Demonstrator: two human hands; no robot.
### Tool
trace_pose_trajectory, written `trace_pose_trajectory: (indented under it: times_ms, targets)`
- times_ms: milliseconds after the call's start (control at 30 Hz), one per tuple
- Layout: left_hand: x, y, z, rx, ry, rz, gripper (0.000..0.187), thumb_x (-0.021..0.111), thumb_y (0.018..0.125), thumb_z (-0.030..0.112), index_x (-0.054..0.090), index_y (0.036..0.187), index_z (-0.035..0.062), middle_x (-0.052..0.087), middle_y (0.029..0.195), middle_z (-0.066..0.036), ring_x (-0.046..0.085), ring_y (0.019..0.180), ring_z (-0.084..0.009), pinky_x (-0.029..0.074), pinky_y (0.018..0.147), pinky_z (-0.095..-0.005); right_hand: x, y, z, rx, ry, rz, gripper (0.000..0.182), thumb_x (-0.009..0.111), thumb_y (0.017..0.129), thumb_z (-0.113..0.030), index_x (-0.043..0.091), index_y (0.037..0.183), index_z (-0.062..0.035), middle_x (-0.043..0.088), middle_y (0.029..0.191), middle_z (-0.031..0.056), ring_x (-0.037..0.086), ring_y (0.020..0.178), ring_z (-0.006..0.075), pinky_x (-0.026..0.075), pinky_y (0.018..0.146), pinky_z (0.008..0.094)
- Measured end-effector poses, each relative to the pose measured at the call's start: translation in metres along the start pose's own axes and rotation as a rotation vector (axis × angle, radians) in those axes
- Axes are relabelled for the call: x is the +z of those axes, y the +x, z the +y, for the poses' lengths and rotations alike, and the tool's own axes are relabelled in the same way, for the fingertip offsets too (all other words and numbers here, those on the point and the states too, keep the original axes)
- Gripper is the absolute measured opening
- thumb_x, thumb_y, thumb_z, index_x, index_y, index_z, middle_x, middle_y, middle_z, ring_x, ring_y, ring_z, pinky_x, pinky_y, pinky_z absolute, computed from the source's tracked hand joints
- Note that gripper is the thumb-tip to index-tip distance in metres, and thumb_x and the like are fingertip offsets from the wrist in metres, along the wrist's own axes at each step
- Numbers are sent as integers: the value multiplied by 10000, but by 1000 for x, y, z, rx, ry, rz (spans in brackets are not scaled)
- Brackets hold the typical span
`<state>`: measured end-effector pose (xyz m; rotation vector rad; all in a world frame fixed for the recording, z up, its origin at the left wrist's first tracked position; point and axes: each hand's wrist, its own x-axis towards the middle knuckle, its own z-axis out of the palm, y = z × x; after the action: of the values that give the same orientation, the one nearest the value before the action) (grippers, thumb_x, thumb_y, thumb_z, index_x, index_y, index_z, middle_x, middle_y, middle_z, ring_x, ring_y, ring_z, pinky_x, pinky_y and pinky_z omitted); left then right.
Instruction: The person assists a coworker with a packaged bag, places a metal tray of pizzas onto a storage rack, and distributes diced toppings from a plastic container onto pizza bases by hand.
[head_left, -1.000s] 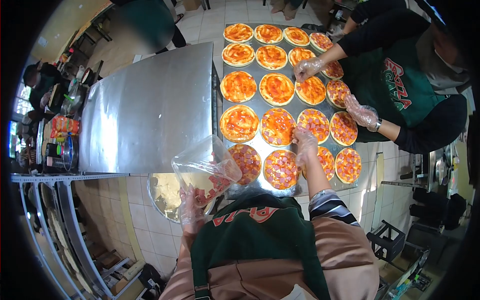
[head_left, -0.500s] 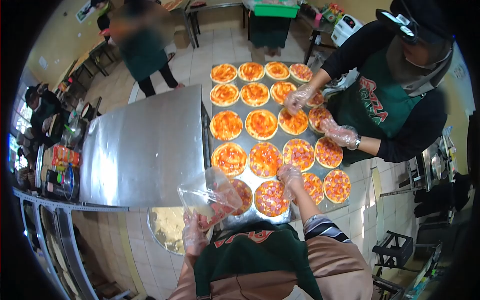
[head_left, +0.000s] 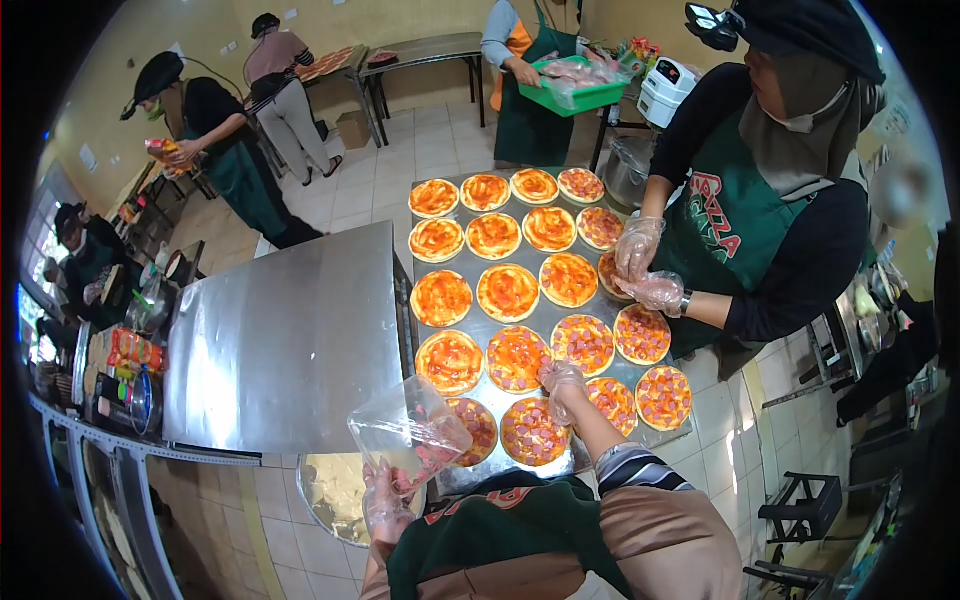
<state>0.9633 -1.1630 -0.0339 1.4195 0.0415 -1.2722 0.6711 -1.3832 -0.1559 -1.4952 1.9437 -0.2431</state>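
Note:
My left hand, in a clear glove, holds up a clear plastic bag with pink meat pieces in its lower corner. My gloved right hand hovers with bunched fingers over a sauced pizza base that carries a few meat pieces. Several round pizza bases lie in rows on a steel table. The near ones, like the pizza just under my wrist, are covered with meat. The far ones, like the base, show only red sauce.
A person in a green apron stands at the right with gloved hands over the pizzas. A bare steel table lies to the left. A round dough tray sits below it. Other people stand at the back; one carries a green tub.
The view has tilted up, showing more of the room. My right hand stays low over the near pizzas, shifting slightly left. The co-worker's hands drew back toward the table's right edge.

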Motion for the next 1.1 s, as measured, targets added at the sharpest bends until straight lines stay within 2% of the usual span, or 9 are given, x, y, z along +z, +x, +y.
trace_pose_trajectory:
  times_ms: [100, 233, 333, 533, 600, 700, 767, 867, 1100]
  targets:
    - [-3, 2, -7, 48, -11, 32, 290, 551, 795, 359, 437, 1005, 193, 525, 712, 5, 518, 553, -74, 468, 466, -220, -1, -7, -5, -16, 41, -26, 227, 577, 707, -250, 621, 875, -103, 605, 876, 121, 578, 829, 260, 449, 728, 333]
    - [-1, -1, -8, 62, -12, 4, 294, 547, 798, 358, 427, 1011, 195, 527, 702, 2, 519, 542, -78, 467, 459, -221, 2, -10, -10, -47, 57, -56, 220, 524, 736, -256, 618, 850, -93, 595, 889, 132, 570, 832, 272, 446, 730, 348]
    - [7, -7, -2, 25, -19, 11, 444, 527, 824, 291, 313, 1197, 182, 460, 690, 7, 444, 573, -70, 393, 485, -207, -12, -21, -31, -67, -174, -41, 226, 500, 746, -258, 614, 836, -84, 589, 892, 138, 564, 832, 281, 443, 734, 364]
    - [7, -11, -2, -9, 0, 40, 431, 531, 818, 312, 331, 1174, 174, 450, 696, 11, 445, 588, -74, 403, 515, -219, 9, -8, -14, -194, -107, 100, 202, 503, 744, -228, 599, 783, -55, 584, 827, 165, 562, 804, 309, 446, 717, 389]
    - [11, -17, -3, 67, -40, 31, 311, 573, 779, 374, 439, 974, 173, 510, 705, 5, 509, 557, -78, 439, 470, -200, 14, -9, -6, -217, -122, 124, 204, 505, 746, -232, 594, 767, -49, 581, 821, 170, 562, 800, 314, 447, 712, 393]
    - [14, -19, 2, 82, -36, 14, 337, 586, 770, 373, 443, 988, 159, 501, 716, 8, 508, 586, -80, 433, 497, -203, 13, -3, -8, -233, -122, 52, 210, 518, 748, -236, 585, 752, -38, 582, 788, 170, 565, 777, 313, 447, 689, 395]
    - [18, -23, 5, 92, -50, -7, 382, 600, 758, 375, 446, 1014, 138, 509, 720, 1, 507, 598, -87, 438, 528, -208, 21, 1, -1, -92, 123, 110, 181, 595, 714, -221, 598, 808, -66, 578, 683, 123, 569, 639, 202, 443, 608, 320]
    - [5, -11, -3, 68, -49, 13, 397, 602, 756, 374, 446, 1027, 129, 522, 733, -5, 508, 597, -90, 440, 541, -208, 8, 5, -4, -37, 122, 34, 165, 626, 699, -206, 608, 792, -71, 581, 662, 80, 541, 599, 147, 433, 581, 291]
    - [10, -13, 4, 45, -69, 23, 431, 515, 833, 271, 335, 1188, 104, 471, 761, -29, 458, 681, -111, 420, 648, -261, -19, -5, -16, 92, 159, 11, 189, 651, 681, -206, 612, 773, -45, 606, 695, 58, 546, 602, 145, 435, 575, 289]
